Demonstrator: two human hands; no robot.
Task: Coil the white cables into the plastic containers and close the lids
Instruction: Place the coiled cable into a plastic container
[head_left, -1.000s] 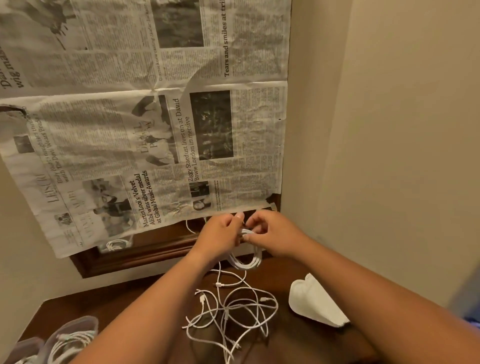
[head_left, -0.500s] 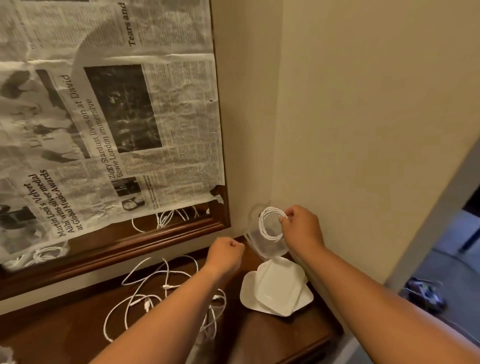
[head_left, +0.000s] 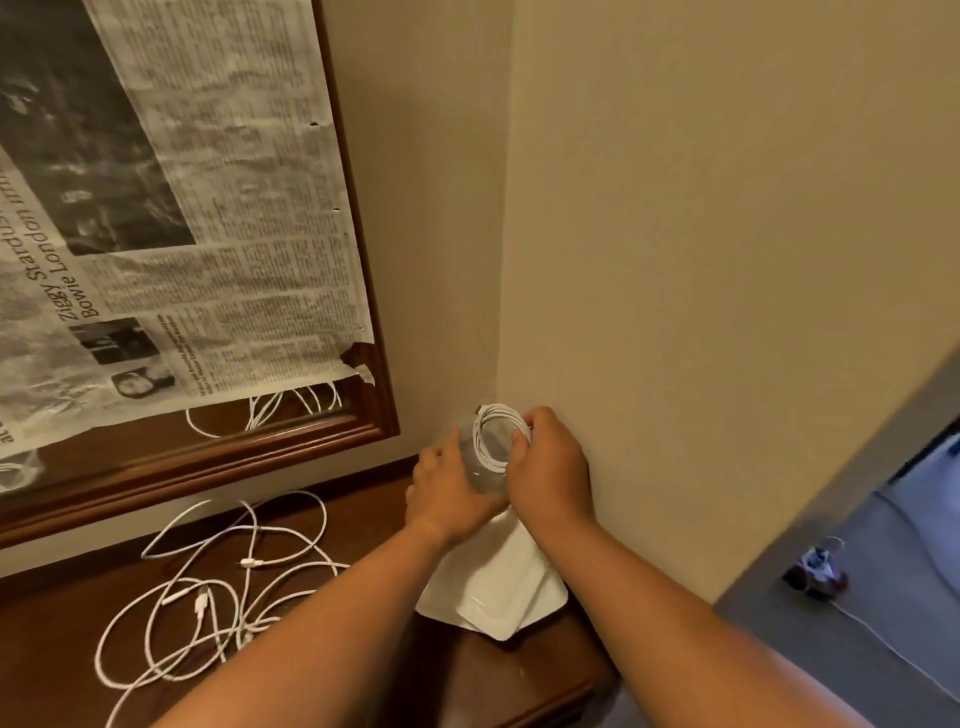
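Beige wall (head_left: 727, 260) corner, dark wooden table (head_left: 493, 670) below. My left grip (head_left: 447, 493) curled round clear plastic container (head_left: 485, 478), in corner over lids. My right grip (head_left: 550, 467) pinches coiled white cable (head_left: 501, 410), one tight ring of several loops, at container mouth. One container, one coil. White lids (head_left: 498, 587) stacked on table under my wrists, two as far as I see. Loose white cables (head_left: 251, 563) tangled left on table; number unclear. Newspaper (head_left: 234, 208) covers wooden-framed panel.

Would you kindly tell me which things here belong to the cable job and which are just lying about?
Job: coiled cable, clear container, white lids, loose cables.
Lying about: newspaper, wooden frame, small object on floor.
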